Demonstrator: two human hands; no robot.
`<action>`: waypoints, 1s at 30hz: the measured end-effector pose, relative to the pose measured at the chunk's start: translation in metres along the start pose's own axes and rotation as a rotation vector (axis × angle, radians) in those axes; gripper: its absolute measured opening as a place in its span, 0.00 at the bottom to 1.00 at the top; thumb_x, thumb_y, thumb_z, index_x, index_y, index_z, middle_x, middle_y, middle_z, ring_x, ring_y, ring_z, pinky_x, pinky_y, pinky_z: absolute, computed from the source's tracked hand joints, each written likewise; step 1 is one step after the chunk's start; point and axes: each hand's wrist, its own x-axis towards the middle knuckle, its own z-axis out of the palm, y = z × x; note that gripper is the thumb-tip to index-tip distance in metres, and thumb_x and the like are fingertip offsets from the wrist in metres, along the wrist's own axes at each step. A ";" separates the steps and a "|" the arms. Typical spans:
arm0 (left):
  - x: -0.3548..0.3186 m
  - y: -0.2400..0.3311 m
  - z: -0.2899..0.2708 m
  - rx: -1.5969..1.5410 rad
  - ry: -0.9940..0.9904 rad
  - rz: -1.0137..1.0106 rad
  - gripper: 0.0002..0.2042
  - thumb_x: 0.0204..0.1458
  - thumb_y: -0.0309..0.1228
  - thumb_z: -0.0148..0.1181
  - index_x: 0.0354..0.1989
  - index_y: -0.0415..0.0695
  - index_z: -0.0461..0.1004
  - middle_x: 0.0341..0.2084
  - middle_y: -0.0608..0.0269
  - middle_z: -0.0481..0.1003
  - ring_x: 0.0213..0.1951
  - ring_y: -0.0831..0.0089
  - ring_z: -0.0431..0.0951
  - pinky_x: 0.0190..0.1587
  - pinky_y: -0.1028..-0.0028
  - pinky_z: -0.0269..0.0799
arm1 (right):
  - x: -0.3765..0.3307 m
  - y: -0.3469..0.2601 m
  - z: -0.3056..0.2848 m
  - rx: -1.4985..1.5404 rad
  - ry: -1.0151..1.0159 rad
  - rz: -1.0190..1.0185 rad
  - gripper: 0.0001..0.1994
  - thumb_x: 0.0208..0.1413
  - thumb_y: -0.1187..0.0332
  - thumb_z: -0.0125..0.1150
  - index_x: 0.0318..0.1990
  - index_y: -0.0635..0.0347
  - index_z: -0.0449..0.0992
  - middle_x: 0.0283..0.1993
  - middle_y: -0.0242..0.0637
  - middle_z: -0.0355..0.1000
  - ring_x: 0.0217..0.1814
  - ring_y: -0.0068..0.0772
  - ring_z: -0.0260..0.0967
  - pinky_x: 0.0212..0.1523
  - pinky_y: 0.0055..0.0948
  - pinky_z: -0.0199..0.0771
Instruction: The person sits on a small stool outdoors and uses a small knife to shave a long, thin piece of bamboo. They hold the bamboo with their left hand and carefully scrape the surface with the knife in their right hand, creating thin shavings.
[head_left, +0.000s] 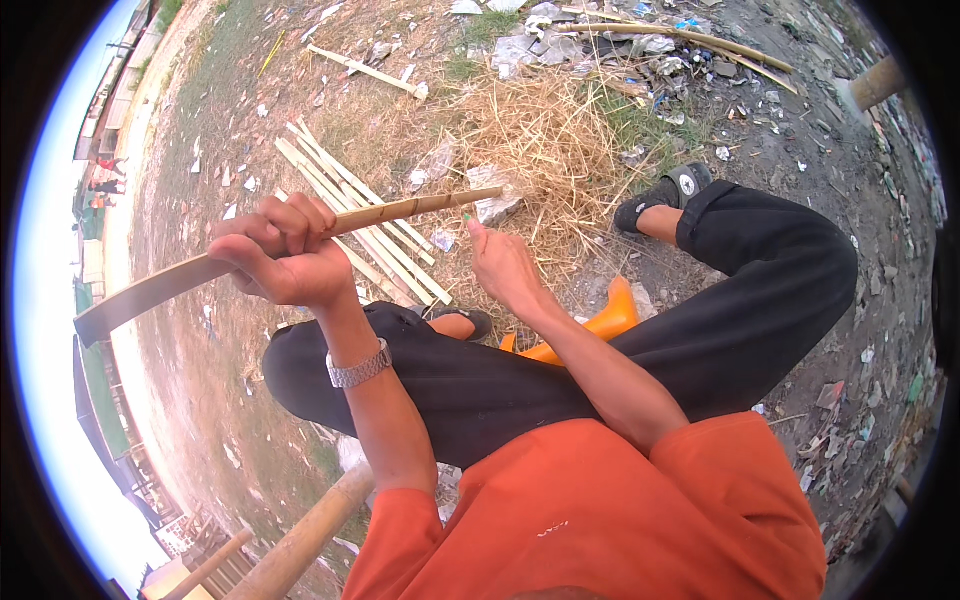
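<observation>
The long flat strip (420,206), aloft above the ground (225,390), looks light, stiff and perhaps sharp-edged, best held mid-length; the left hand (290,250) has its grip curled closed there, forearm raised; the right hand (505,265), fingers bent, is just beside its right end; whether it holds anything I cannot tell.

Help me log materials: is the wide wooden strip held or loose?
Held: the left hand curls around the wide wooden strip.
</observation>
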 end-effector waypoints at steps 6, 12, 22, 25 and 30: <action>0.002 -0.005 0.005 -0.079 0.008 0.022 0.22 0.61 0.52 0.40 0.22 0.48 0.53 0.07 0.73 0.49 0.10 0.83 0.45 0.10 0.80 0.44 | 0.012 0.012 0.013 -0.015 0.096 -0.022 0.32 0.66 0.53 0.31 0.21 0.74 0.71 0.21 0.63 0.66 0.27 0.67 0.65 0.35 0.53 0.64; 0.002 -0.004 0.002 -0.039 -0.002 0.027 0.23 0.60 0.53 0.40 0.20 0.49 0.52 0.08 0.73 0.48 0.10 0.83 0.44 0.11 0.80 0.44 | 0.010 0.011 0.009 -0.053 0.044 -0.052 0.33 0.65 0.52 0.31 0.26 0.72 0.76 0.24 0.66 0.69 0.31 0.67 0.69 0.39 0.54 0.68; 0.001 -0.003 0.008 -0.053 -0.033 0.012 0.23 0.60 0.53 0.40 0.20 0.49 0.52 0.07 0.73 0.48 0.10 0.83 0.45 0.11 0.80 0.44 | 0.026 0.039 0.013 -0.111 0.038 0.064 0.33 0.65 0.50 0.31 0.29 0.73 0.77 0.28 0.64 0.71 0.33 0.65 0.71 0.39 0.54 0.70; 0.004 -0.004 0.006 -0.060 -0.043 0.020 0.23 0.60 0.53 0.39 0.20 0.50 0.52 0.07 0.73 0.48 0.10 0.83 0.45 0.11 0.80 0.44 | 0.027 0.044 0.006 -0.137 0.018 0.161 0.33 0.65 0.51 0.30 0.29 0.74 0.77 0.28 0.65 0.71 0.34 0.65 0.71 0.39 0.53 0.70; 0.004 -0.003 0.005 0.001 -0.020 -0.012 0.24 0.58 0.56 0.41 0.19 0.51 0.51 0.09 0.73 0.46 0.12 0.81 0.43 0.14 0.78 0.41 | 0.029 0.042 0.010 -0.149 0.003 0.092 0.33 0.65 0.51 0.31 0.31 0.74 0.76 0.33 0.66 0.71 0.37 0.65 0.70 0.42 0.52 0.69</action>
